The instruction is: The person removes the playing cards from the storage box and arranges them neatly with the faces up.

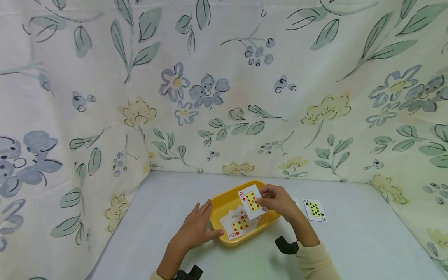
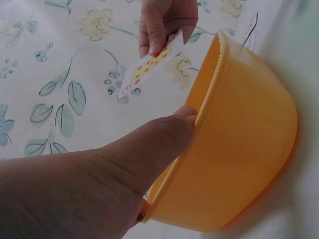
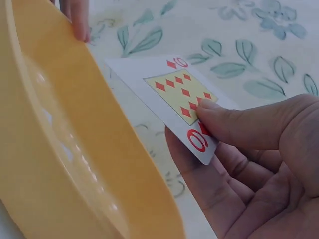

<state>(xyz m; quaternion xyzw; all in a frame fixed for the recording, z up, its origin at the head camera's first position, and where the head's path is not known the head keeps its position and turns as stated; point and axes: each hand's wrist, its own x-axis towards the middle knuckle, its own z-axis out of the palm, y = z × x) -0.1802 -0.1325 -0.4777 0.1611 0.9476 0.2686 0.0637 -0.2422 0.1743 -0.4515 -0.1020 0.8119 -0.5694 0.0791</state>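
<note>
My right hand (image 1: 278, 200) pinches a nine of diamonds playing card (image 1: 250, 198) between thumb and fingers, face up over a yellow plastic basin (image 1: 232, 244). In the right wrist view the thumb lies on the face of the card (image 3: 182, 89) and the fingers are beneath it. Inside the basin several cards (image 1: 239, 226) lie overlapped, a red heart card on top. My left hand (image 1: 196, 227) rests at the basin's left end with fingers extended. Its thumb (image 2: 164, 132) lies over the rim in the left wrist view.
On the white table (image 1: 140, 241), right of the basin, lies a black-suited ten card (image 1: 315, 210). Another white card's edge (image 1: 296, 201) shows beside it, mostly hidden behind the right wrist. A floral cloth (image 1: 224, 147) hangs behind and along both sides.
</note>
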